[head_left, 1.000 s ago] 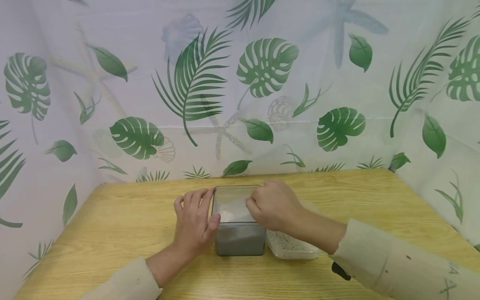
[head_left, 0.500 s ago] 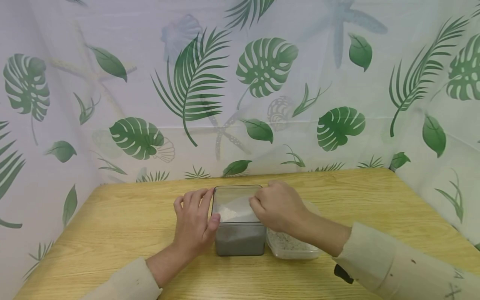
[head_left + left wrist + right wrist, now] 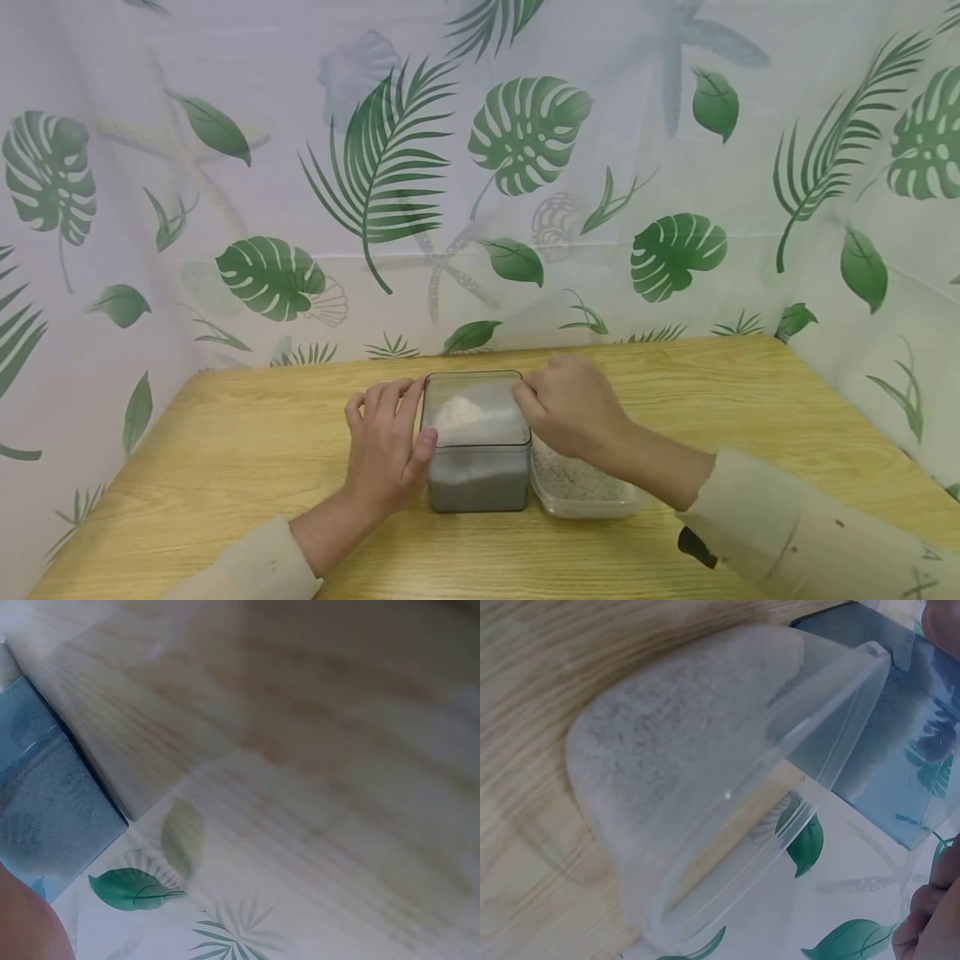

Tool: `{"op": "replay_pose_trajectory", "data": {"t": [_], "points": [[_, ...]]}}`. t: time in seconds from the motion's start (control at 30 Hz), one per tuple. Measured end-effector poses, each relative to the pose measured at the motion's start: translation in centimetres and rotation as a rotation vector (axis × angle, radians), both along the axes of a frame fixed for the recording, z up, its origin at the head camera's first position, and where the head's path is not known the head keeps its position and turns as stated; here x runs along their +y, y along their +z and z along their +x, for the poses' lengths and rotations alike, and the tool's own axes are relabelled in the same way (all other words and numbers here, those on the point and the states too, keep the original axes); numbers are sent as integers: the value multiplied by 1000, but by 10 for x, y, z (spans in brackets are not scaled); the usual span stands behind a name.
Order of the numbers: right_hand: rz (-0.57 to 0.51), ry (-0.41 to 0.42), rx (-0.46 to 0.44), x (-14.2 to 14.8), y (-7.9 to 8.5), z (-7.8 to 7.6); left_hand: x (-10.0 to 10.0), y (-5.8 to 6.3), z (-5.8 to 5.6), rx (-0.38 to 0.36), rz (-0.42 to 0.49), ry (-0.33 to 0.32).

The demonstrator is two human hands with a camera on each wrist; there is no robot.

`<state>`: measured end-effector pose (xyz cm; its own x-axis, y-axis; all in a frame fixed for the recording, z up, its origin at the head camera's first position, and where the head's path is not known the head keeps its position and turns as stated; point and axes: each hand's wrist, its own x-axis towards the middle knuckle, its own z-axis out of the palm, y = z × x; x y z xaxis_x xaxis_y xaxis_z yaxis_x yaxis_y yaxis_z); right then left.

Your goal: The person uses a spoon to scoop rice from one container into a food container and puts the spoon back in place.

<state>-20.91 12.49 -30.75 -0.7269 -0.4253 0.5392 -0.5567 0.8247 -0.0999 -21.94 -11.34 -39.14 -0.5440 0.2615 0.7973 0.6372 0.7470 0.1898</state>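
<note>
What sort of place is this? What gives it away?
Probably a screened-off tabletop workspace, indoors: a wood-grain table is surrounded on its back and both sides by leaf-print sheeting, with a grey container and a clear tub on it.

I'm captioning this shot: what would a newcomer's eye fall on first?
Probably the green leaves on the white backdrop filling the upper head view. Next, the gray see-through box on the wood-grained table, a white heap inside, with the left hand at its left side and the curled right hand by its right rim. Just right of the box sits a clear tub of pale grains.
</note>
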Motion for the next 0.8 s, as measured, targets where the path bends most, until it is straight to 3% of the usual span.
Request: {"op": "replay_pose_trajectory", "data": {"t": [0.57, 0.8], "points": [[-107, 23, 109, 26, 8, 1, 0, 0, 1, -14, -5, -2], [-123, -30, 45, 43, 12, 5, -1, 0, 1, -21, -9, -4]]}}
